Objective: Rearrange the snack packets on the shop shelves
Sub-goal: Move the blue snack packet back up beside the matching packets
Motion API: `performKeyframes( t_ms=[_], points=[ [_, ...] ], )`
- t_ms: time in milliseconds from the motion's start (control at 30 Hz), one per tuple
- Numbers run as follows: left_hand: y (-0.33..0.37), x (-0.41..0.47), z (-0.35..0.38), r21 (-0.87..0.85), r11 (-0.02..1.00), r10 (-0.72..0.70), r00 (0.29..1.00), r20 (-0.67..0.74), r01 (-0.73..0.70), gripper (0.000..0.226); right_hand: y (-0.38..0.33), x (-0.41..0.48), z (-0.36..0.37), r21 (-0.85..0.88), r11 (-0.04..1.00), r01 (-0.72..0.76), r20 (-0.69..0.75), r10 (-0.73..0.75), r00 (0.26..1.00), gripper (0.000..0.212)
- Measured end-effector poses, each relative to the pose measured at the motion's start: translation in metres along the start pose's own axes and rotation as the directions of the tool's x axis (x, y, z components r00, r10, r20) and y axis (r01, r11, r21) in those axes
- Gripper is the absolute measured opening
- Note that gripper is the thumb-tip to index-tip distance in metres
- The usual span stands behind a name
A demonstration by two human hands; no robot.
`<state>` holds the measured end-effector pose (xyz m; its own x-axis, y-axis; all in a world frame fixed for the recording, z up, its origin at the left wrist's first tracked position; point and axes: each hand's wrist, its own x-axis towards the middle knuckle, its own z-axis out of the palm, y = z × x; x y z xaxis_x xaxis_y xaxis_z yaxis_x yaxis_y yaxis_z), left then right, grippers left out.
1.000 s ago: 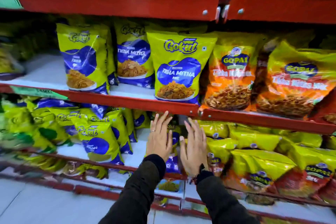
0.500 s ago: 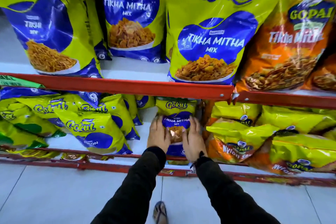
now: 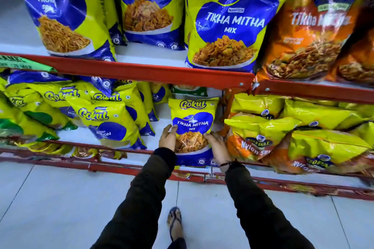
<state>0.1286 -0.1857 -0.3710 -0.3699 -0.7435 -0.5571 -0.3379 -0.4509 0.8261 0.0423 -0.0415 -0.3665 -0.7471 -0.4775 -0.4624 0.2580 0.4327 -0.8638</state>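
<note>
A small yellow and blue Gokul Tikha Mitha Mix packet [image 3: 192, 121] stands upright at the front of the lower red shelf [image 3: 129, 164]. My left hand [image 3: 168, 137] grips its left edge and my right hand [image 3: 217, 144] grips its right edge, so both hold it between them. The packet's bottom hangs slightly over the shelf lip. Leaning Gokul packets [image 3: 105, 119] lie to its left. Yellow and orange Gopal packets [image 3: 261, 133] are piled to its right, touching my right hand.
On the upper red shelf [image 3: 141, 70] stand large Gokul bags [image 3: 230, 20] and an orange Gopal bag [image 3: 311, 32]. A green-white packet [image 3: 189, 90] sits behind the held one. Grey floor tiles and a sandalled foot [image 3: 174, 222] lie below.
The view has dropped and moved closer to the lower shelf. My hands went from flat and open to gripping the small packet, which now stands farther forward at the shelf lip.
</note>
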Motion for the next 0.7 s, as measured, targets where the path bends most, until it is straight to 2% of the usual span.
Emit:
performKeyframes(
  t_ms=[67,167,267,433,500,567,700],
  points=[
    [0.000,-0.020,-0.010,-0.020,1.000,0.015,0.999,-0.044,-0.016,0.037,-0.001,-0.018,-0.005,0.023,0.998,0.052,0.046,-0.053,0.998,0.015],
    [-0.001,-0.054,-0.028,-0.076,0.995,0.061,0.994,-0.095,-0.068,0.025,-0.005,-0.049,-0.010,0.023,0.994,0.103,0.135,-0.106,0.985,0.013],
    [-0.001,-0.091,-0.047,-0.078,0.985,0.140,0.976,-0.168,-0.155,0.032,-0.018,-0.082,-0.015,0.009,0.982,0.190,0.180,-0.188,0.965,0.023],
    [0.025,-0.143,-0.076,-0.114,0.930,0.314,0.917,-0.245,-0.349,0.024,-0.055,-0.125,-0.020,0.022,0.941,0.337,0.214,-0.334,0.918,0.020],
    [0.050,-0.156,-0.085,-0.140,0.885,0.397,0.877,-0.270,-0.443,0.015,-0.083,-0.138,-0.018,0.055,0.902,0.428,0.229,-0.429,0.874,0.014],
    [0.082,-0.162,-0.091,-0.144,0.822,0.494,0.816,-0.300,-0.550,0.016,-0.116,-0.146,-0.014,0.075,0.854,0.514,0.204,-0.518,0.831,0.017],
    [0.152,-0.163,-0.098,-0.259,0.687,0.595,0.730,-0.336,-0.679,0.032,-0.180,-0.150,-0.006,0.015,0.721,0.693,0.126,-0.688,0.714,0.051]
  ],
)
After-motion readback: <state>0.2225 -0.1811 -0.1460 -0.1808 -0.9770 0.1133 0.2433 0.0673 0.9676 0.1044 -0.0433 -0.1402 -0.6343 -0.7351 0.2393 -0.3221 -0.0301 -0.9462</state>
